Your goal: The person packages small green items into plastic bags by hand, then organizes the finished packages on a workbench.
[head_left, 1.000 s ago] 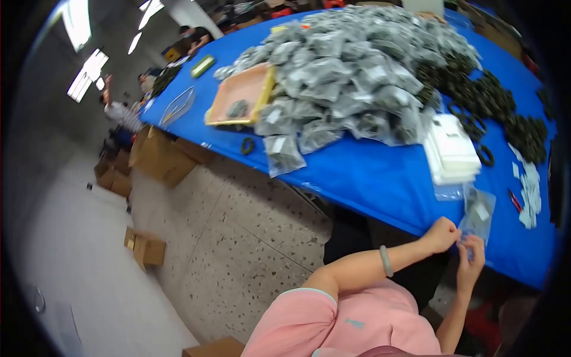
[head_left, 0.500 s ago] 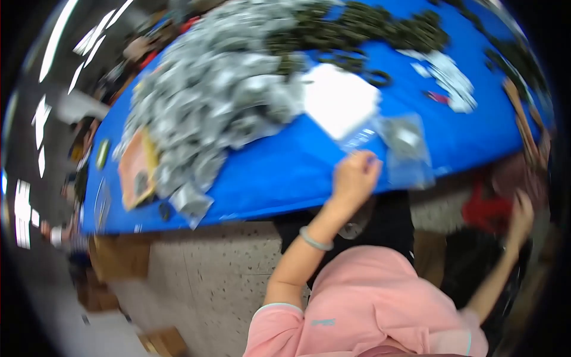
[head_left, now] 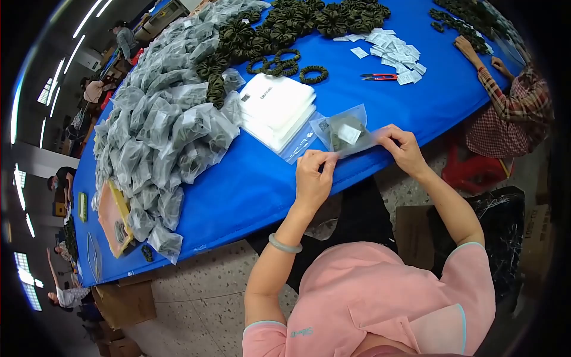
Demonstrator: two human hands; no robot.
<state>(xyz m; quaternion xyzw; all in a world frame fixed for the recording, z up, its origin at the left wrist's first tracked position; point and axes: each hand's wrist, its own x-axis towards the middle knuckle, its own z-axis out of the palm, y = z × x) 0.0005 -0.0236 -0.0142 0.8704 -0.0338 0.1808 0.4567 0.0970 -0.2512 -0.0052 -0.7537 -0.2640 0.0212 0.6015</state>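
Head view: left hand (head_left: 313, 174) and right hand (head_left: 404, 149) each pinch an edge of a clear bag (head_left: 347, 134) holding a dark scrunchie, flat on the blue table (head_left: 250, 184) near its front edge. White bag stack (head_left: 275, 107) just beside. Filled bags pile (head_left: 166, 131) left. Red scissors (head_left: 378, 77) beyond.

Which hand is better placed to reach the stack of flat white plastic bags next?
Probably the left hand: it sits nearer the stack of flat white plastic bags. Both hold the clear plastic bag, but the right hand pinches its far end, farther from the stack.
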